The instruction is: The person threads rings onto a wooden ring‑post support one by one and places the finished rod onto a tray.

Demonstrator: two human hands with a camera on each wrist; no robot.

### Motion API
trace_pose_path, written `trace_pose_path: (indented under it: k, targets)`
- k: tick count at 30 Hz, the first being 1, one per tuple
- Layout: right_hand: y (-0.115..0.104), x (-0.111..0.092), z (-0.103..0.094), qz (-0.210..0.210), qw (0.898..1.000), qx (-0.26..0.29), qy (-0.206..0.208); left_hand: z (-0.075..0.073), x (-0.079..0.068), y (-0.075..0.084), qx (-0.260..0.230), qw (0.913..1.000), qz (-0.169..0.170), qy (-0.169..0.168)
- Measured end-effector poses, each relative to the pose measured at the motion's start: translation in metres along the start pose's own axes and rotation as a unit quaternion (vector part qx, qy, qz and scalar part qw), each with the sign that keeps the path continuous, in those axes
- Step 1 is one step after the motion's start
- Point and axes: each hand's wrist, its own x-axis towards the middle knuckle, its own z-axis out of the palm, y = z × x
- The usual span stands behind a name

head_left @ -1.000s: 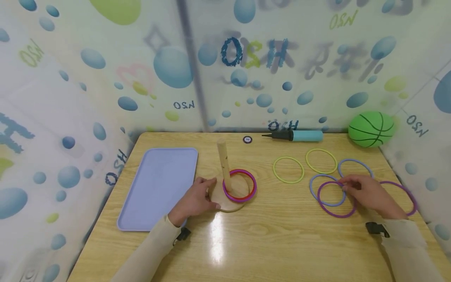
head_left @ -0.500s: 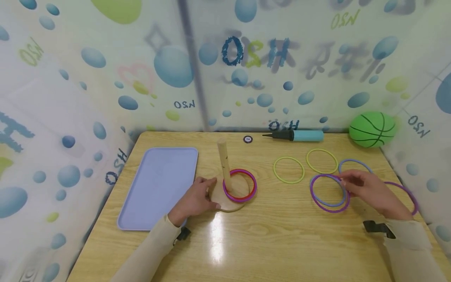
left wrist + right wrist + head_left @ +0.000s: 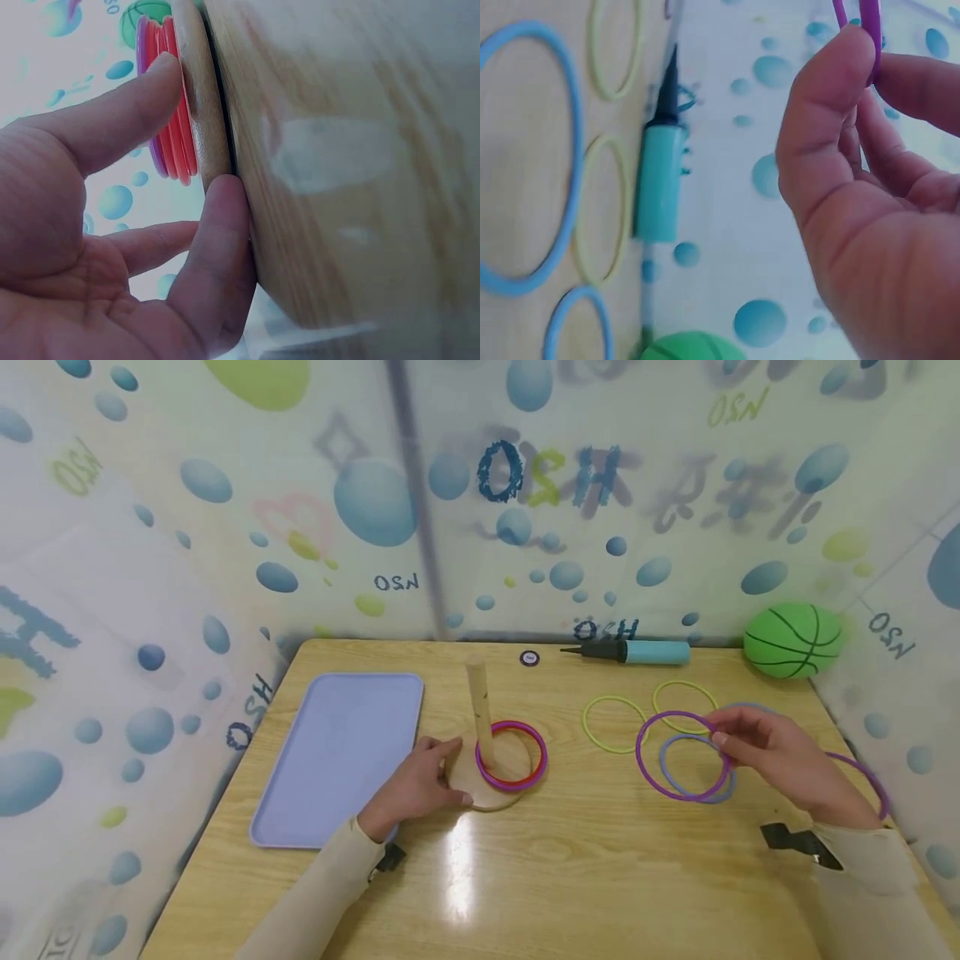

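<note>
In the head view my left hand [image 3: 416,785] holds the edge of a round wooden base [image 3: 467,781] with an upright wooden peg [image 3: 480,710]. Several red rings with a purple ring [image 3: 545,760] on top lie stacked around that peg; the left wrist view shows the stack [image 3: 171,127] edge-on beside my fingers [image 3: 217,247]. My right hand [image 3: 776,764] pinches another purple ring [image 3: 637,753] between thumb and fingertips, raised over the table. Below this ring lies a blue ring [image 3: 662,760], partly overlapped by it. A second blue ring [image 3: 750,705] is mostly behind my right hand.
Two yellow rings, the nearer one [image 3: 585,722] and the farther one [image 3: 678,682], lie right of the peg. One more purple ring [image 3: 870,774] lies beyond my right wrist. A hand pump [image 3: 656,652], a green ball [image 3: 793,641] and a small disc [image 3: 529,658] line the back. A lilac tray [image 3: 345,752] is at left.
My right hand has lifted the purple ring off the table and carried it leftward and up over the blue ring. The left hand stays at the wooden base.
</note>
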Motion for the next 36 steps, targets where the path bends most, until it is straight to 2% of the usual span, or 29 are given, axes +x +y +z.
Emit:
trace_pose_path:
  k: [6, 11, 13, 16, 19, 24, 28, 36]
  targets:
    - [-0.023, 0.001, 0.004, -0.009, 1.0, 0.006, -0.008, 0.001, 0.0, 0.002, 0.009, 0.9999, 0.006, 0.007]
    - [-0.043, 0.003, 0.009, -0.024, 0.999, 0.021, 0.001, 0.0, 0.0, 0.005, 0.019, 0.9996, 0.014, 0.015]
    - [-0.05, 0.003, 0.012, -0.035, 0.999, 0.033, 0.008, 0.0, 0.0, 0.005, 0.021, 0.9995, 0.015, 0.016]
    - [-0.059, 0.005, 0.013, -0.058, 0.995, 0.079, 0.012, 0.0, 0.0, 0.005, 0.021, 0.9995, 0.017, 0.015]
    - [-0.068, 0.006, 0.017, -0.087, 0.983, 0.162, 0.01, 0.001, -0.001, 0.005, 0.02, 0.9996, 0.014, 0.013]
    - [-0.089, 0.012, 0.029, -0.124, 0.947, 0.298, 0.005, 0.001, -0.002, 0.006, 0.022, 0.9996, 0.016, 0.011]
    - [-0.108, 0.021, 0.045, -0.135, 0.93, 0.343, 0.015, 0.0, -0.001, 0.005, 0.025, 0.9994, 0.019, 0.01]
    - [-0.14, 0.042, 0.081, -0.138, 0.914, 0.381, 0.026, 0.0, 0.001, 0.002, 0.031, 0.9994, 0.014, 0.004]
